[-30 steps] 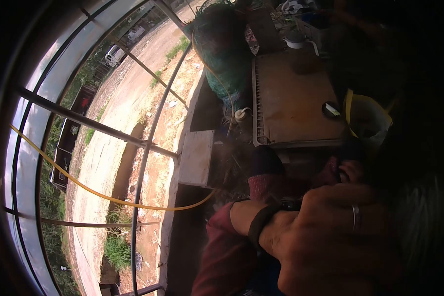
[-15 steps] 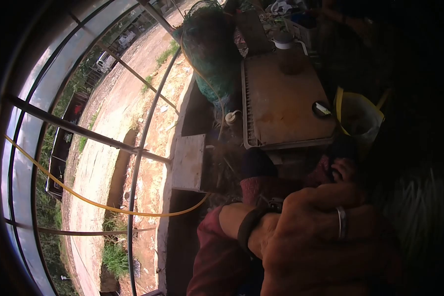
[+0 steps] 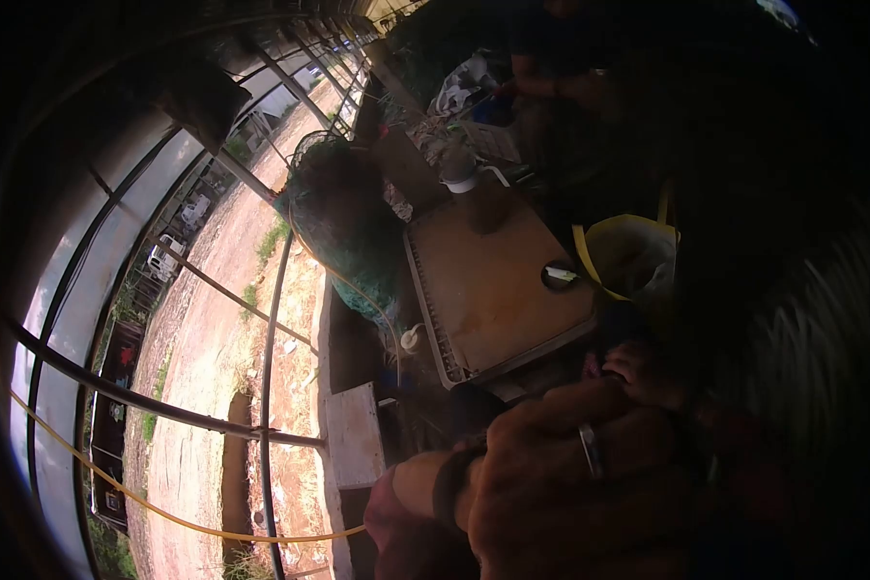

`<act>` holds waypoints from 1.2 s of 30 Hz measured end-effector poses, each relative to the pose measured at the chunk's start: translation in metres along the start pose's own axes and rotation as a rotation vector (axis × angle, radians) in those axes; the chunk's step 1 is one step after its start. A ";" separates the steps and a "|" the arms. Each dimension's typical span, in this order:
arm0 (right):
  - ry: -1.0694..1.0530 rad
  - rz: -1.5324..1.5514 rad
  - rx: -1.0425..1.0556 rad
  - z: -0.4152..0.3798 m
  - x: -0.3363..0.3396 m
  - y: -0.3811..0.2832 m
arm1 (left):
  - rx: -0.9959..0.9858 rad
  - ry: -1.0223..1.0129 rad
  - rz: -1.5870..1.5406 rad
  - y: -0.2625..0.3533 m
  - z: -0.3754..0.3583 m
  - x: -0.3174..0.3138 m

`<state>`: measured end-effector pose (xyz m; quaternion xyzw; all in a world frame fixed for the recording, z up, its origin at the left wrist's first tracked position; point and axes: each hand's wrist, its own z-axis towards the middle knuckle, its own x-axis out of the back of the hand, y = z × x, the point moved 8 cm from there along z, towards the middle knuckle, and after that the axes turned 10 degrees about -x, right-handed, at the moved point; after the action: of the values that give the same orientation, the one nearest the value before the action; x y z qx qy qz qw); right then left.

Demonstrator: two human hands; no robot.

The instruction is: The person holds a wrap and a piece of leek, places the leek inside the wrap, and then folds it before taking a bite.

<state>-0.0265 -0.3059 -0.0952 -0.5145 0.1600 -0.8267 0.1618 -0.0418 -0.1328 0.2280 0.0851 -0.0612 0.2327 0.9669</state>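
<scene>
My left hand (image 3: pixel 570 474) fills the lower middle of the view, close to the camera. Its fingers are curled, with a ring on one finger and a dark band on the wrist, above a dark red sleeve (image 3: pixel 396 522). Whatever is under the fingers is hidden in shadow. Just behind it, the curled fingers of my right hand (image 3: pixel 638 372) show beside a dark shape, mostly covered. Both hands are at the near edge of a rusty brown flat-topped metal box (image 3: pixel 493 280).
A yellow bucket (image 3: pixel 628 251) stands right of the box, and a bundle of green netting (image 3: pixel 348 232) left of it. A white jug (image 3: pixel 459 174) and another person's arm (image 3: pixel 551 87) are farther back. A metal railing (image 3: pixel 271 367), a yellow hose (image 3: pixel 164 512) and a concrete block (image 3: pixel 353 435) edge a drop to a dirt road.
The view has swung up and tilted, so the box, the bucket and the netting sit lower and more to the centre. My hands stay together at the box's near edge.
</scene>
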 end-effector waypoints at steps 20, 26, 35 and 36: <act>0.116 0.064 -0.014 -0.007 -0.014 0.013 | 0.979 0.085 -0.652 -0.078 -0.114 -0.096; 0.062 0.190 -0.160 -0.017 -0.034 0.035 | 1.150 0.431 -0.671 -0.107 -0.149 -0.087; -0.028 0.010 -0.144 -0.016 -0.017 0.020 | 1.052 0.960 -0.600 -0.136 -0.174 0.004; -0.096 0.029 -0.164 -0.017 -0.029 0.029 | 0.992 0.944 -0.627 -0.138 -0.168 0.015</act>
<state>-0.0268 -0.3180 -0.1378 -0.5629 0.2267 -0.7826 0.1388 0.0480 -0.2147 0.0475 0.4154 0.4988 -0.0416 0.7595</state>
